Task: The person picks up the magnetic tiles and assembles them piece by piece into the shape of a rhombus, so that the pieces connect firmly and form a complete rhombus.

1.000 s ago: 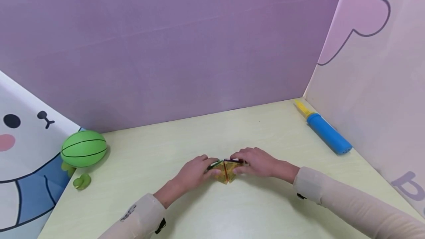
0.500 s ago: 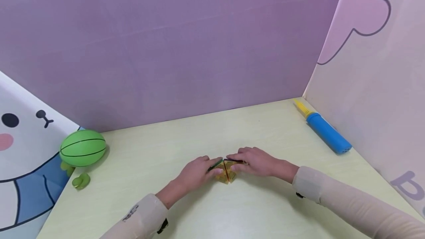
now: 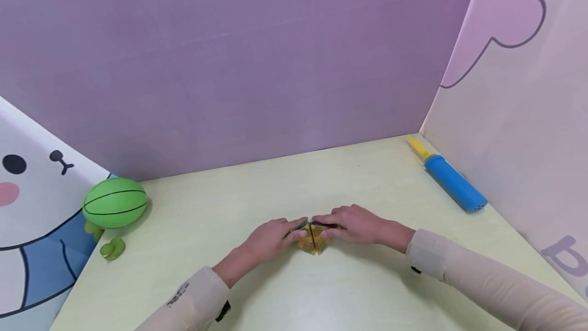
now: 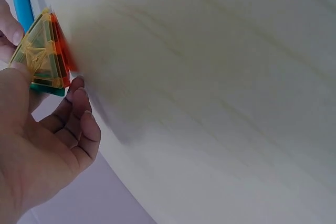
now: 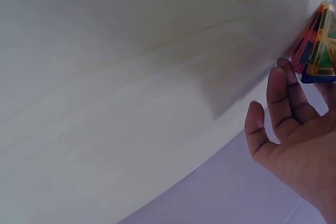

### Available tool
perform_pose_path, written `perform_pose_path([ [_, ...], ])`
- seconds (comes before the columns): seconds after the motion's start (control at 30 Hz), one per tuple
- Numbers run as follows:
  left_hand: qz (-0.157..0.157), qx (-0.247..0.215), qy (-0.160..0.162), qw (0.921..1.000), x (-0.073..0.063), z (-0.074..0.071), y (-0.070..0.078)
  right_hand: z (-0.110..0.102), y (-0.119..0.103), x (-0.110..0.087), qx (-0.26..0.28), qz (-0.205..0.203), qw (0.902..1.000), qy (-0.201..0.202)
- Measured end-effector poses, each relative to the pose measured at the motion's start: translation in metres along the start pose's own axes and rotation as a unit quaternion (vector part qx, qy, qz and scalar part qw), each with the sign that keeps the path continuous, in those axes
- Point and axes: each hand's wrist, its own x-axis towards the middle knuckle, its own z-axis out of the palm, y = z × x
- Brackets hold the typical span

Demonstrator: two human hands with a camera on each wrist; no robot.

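In the head view, see-through triangular magnetic tiles stand together in a small pointed shape low in the middle of the table. Yellow faces the front, with green and dark edges along the top. My left hand grips the left side, its thumb on the front face and index finger along the top edge. From the right, my right hand pinches the other half the same way. Red and green tiles show beside the yellow one in the left wrist view. Red and blue tiles appear at the right wrist view's edge.
A green ball with black lines sits at the table's left, a small green curled object before it. At the right lies a blue hand pump with a yellow nozzle. A purple wall rises behind the table.
Both index fingers have stretched further along the tiles' top edges, closer to each other at the middle. The tiles have barely moved.
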Motion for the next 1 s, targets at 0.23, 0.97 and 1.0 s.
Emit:
perform_pose_path([
  [0.23,-0.004,0.006,0.001,1.0000,0.0025,0.0021,0.0012,0.0040,-0.0005,0.0006,-0.017,0.015,0.9997,0.002],
  [0.97,0.030,0.095,0.057,0.9934,0.0005,0.0019,-0.0007,0.0033,-0.0016,-0.0020,-0.048,0.058,0.9972,-0.002],
  [1.0,0.032,0.098,0.062,0.9928,0.0010,0.0024,-0.0010,0.0037,-0.0016,-0.0016,-0.049,0.057,0.9972,-0.001],
])
